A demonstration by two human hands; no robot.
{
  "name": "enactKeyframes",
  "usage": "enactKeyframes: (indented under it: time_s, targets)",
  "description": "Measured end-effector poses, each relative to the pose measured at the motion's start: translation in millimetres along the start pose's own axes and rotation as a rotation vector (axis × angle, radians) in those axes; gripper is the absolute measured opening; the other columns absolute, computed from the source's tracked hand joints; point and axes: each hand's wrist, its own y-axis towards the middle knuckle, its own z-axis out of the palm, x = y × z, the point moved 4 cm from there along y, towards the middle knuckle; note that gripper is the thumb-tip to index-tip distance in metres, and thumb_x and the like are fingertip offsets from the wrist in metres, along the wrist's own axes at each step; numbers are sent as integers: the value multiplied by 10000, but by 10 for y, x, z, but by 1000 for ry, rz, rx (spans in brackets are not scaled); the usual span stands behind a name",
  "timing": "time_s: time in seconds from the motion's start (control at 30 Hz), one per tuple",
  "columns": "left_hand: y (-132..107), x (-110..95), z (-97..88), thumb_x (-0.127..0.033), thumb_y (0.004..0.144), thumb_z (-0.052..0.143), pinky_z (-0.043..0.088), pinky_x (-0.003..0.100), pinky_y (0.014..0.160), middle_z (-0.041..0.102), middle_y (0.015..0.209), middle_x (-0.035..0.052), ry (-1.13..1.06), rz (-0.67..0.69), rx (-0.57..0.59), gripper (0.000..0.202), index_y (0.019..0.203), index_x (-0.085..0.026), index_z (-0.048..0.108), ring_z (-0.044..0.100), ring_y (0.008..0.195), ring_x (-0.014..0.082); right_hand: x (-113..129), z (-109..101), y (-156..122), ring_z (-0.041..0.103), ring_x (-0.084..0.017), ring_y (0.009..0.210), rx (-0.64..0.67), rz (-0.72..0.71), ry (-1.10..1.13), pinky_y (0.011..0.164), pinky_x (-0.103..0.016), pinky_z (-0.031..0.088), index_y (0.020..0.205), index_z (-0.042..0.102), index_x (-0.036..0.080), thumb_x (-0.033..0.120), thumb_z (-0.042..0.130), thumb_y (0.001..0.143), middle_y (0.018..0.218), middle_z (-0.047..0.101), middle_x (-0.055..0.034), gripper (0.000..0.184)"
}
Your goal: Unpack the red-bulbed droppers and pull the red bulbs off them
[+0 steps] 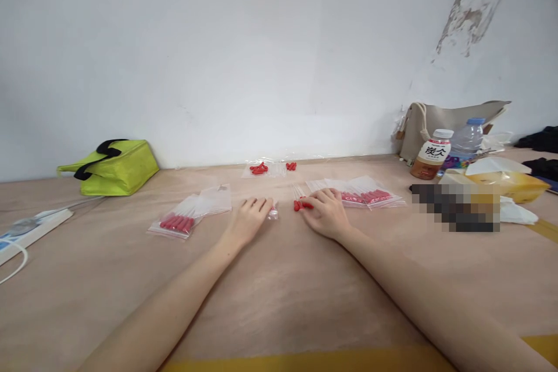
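Note:
My left hand (248, 220) rests on the brown table, fingers curled over the edge of a small clear plastic bag (273, 212). My right hand (325, 212) lies just to its right, fingers bent around a few small red pieces (300, 205). A spread of clear bags with red pieces (368, 195) fans out right of that hand. Another filled bag (176, 222) and an empty-looking clear bag (214, 199) lie to the left. Loose red pieces (259, 169) sit on plastic near the wall.
A lime-green bag (114, 167) stands at the back left, a white power strip (26, 229) at the left edge. At the right are a brown drink bottle (431, 154), a water bottle (468, 136), a beige tote (453, 119) and a yellow packet (510, 180).

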Motion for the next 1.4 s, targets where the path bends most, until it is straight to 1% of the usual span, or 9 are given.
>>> enactKeyframes:
  time_s: [0.13, 0.27, 0.4, 0.53, 0.83, 0.9, 1.0, 1.13, 1.4]
  targets:
    - [-4, -128, 158, -95, 840, 392, 425, 335, 805, 586, 1083, 91, 2, 48, -73, 353, 1182, -162, 445, 538, 960, 219, 330, 66, 3, 474, -178, 841, 11, -233, 50, 852, -364, 234, 989, 607, 236, 385, 549, 752, 872, 603, -41, 286]
    - [-11, -100, 209, -133, 806, 492, 466, 325, 738, 618, 1008, 86, -72, 32, -171, 281, 1087, -138, 500, 571, 867, 218, 492, 136, 7, 472, -150, 787, 5, -354, -20, 837, -352, 227, 824, 640, 224, 249, 489, 814, 750, 609, -25, 154]
    - [-99, -56, 172, -266, 816, 522, 473, 312, 767, 626, 984, 60, -274, 132, -286, 181, 967, -174, 562, 576, 879, 192, 414, 165, 12, 476, -137, 754, -5, -302, -21, 835, -352, 219, 731, 638, 213, 199, 477, 828, 694, 622, -10, 189]
    - [-186, 1, 137, -239, 853, 468, 476, 302, 790, 651, 909, 46, -415, 196, -356, 166, 903, -179, 614, 584, 864, 161, 269, 184, 14, 484, -129, 734, 2, -214, 36, 820, -344, 217, 725, 653, 230, 224, 514, 819, 689, 645, 8, 168]
    - [-98, -63, 163, -199, 833, 490, 448, 364, 858, 649, 953, 59, -555, 240, -266, 171, 872, -183, 656, 533, 976, 185, 219, 251, 9, 482, -138, 715, 21, -185, 81, 808, -356, 212, 695, 655, 234, 265, 545, 806, 661, 650, 13, 159]
    - [-85, -57, 185, -190, 822, 505, 444, 370, 867, 654, 948, 57, -594, 200, -272, 159, 823, -184, 663, 531, 984, 188, 227, 247, 10, 481, -142, 724, 16, -190, 79, 805, -357, 216, 705, 650, 233, 274, 548, 804, 667, 645, 11, 147]
    - [-66, -11, 235, -200, 779, 565, 437, 391, 875, 663, 924, 54, -684, 63, -268, 108, 748, -191, 668, 537, 985, 200, 258, 221, 20, 482, -151, 776, 9, -220, 91, 801, -340, 240, 771, 629, 214, 282, 552, 798, 731, 634, -5, 106]
    - [-53, 55, 309, -228, 704, 647, 438, 395, 864, 657, 937, 55, -804, -110, -228, 52, 664, -199, 666, 557, 958, 209, 338, 191, 30, 467, -142, 808, 25, -344, 122, 787, -304, 275, 764, 614, 198, 210, 505, 814, 820, 614, -22, 121]
    - [-65, 100, 390, -273, 684, 660, 473, 334, 762, 650, 934, 57, -932, -228, -188, 78, 665, -199, 677, 592, 884, 192, 373, 172, 32, 440, -146, 819, -58, -415, 79, 761, -311, 272, 814, 660, 286, 212, 504, 817, 841, 612, -1, 173]
